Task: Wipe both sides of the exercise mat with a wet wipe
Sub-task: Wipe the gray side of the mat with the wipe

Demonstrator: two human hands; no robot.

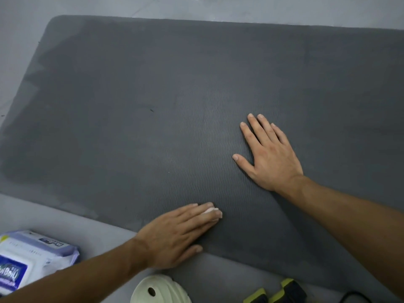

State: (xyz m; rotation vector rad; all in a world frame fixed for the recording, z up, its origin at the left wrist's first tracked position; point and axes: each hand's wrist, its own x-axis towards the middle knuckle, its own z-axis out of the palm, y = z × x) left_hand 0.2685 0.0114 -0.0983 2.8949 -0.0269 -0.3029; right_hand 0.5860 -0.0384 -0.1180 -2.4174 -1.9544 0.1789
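Note:
The dark grey exercise mat (153, 95) lies flat on the floor and fills most of the view. Its left part looks darker and damp in patches. My left hand (175, 235) lies flat near the mat's near edge, fingers straight, pressing a white wet wipe (209, 210) against the mat; only a small bit of the wipe shows between the fingers. My right hand (271, 156) rests flat on the mat further in, fingers spread, holding nothing.
A pack of wet wipes (28, 259) lies on the grey floor at the lower left. A pale green rounded object (159, 289) sits at the bottom centre, and two black and yellow-green blocks (277, 291) lie at the bottom right. Grey floor (17, 29) surrounds the mat.

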